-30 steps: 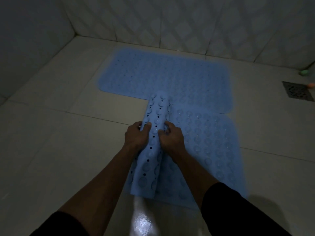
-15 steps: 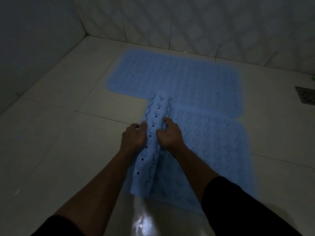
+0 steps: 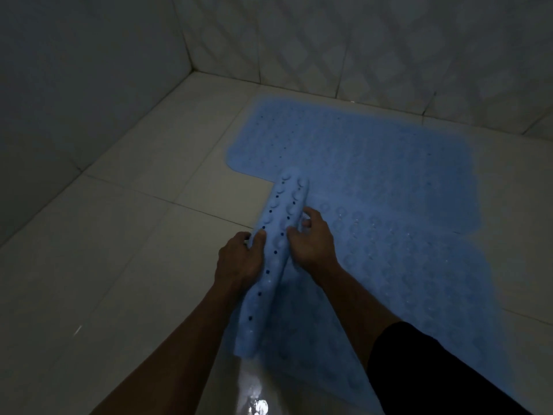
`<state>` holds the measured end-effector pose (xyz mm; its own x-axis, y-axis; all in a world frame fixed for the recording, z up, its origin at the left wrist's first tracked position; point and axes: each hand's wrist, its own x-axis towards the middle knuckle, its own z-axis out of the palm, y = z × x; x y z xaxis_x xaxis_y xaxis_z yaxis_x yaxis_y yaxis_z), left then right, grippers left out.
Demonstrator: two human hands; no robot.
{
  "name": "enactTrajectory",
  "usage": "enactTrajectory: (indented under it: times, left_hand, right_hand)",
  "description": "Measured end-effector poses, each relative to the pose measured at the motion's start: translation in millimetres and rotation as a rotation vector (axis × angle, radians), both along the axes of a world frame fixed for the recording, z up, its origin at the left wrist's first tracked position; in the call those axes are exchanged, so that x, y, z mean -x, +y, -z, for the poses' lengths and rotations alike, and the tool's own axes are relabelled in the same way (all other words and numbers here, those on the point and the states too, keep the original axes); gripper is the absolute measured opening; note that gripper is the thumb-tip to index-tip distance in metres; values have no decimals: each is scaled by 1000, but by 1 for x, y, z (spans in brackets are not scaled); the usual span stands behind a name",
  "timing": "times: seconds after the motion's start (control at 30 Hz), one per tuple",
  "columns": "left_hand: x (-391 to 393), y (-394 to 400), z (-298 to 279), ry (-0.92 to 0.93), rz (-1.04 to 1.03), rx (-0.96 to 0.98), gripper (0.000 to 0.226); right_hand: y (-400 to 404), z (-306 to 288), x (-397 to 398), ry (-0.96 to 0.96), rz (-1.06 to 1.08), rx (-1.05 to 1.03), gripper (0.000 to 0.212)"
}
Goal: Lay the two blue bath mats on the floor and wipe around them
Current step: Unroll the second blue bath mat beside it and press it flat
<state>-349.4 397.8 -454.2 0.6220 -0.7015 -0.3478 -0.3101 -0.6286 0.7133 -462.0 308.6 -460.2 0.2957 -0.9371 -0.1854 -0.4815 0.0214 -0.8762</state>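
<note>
Head view, nearest first: a wet glint shines on the floor just short of the near mat, a sign the tiles there are damp and the wiping is probably yet to come. The near mat lies on the floor with its left edge curled over into a long roll, suction cups facing up, so it is not yet flat. Both hands sit on that roll about midway along it. The left hand grips the roll from its outer side, thumb on top. The right hand has its fingers curled round the inner side, where the roll meets the flat part of the mat. My judgement is that the hold from both sides lets the person turn the curled edge outward and press it down, since such a mat tends to spring back into its curl.

Beyond the near mat and touching its far end, the far mat already lies flat, set crosswise. Beyond that mat rises the tiled wall, close behind its far edge.
</note>
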Motion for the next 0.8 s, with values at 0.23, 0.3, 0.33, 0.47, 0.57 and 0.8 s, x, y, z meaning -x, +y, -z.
enactTrajectory:
  times: [0.23,0.3,0.33,0.47,0.57,0.8]
  left_hand:
    - [-30,13,6,-38,59,-19,89]
    - [-38,16,8,-99,100,-45,82]
    - [-42,18,8,-144,124,-56,79]
    - [-51,23,17,-310,127,-49,61]
    - [-55,23,17,-430,94,-77,48]
    - [-80,26,21,-493,109,-225,38]
  right_hand:
    - [5,5,-43,36,-200,-98,47]
    - [4,7,-52,47,-236,-68,47]
    - [3,8,-55,80,-267,-53,48]
    - [6,11,-63,187,-404,-4,50]
    - [5,19,-72,341,-540,59,58]
    - [0,25,-82,645,-693,143,65]
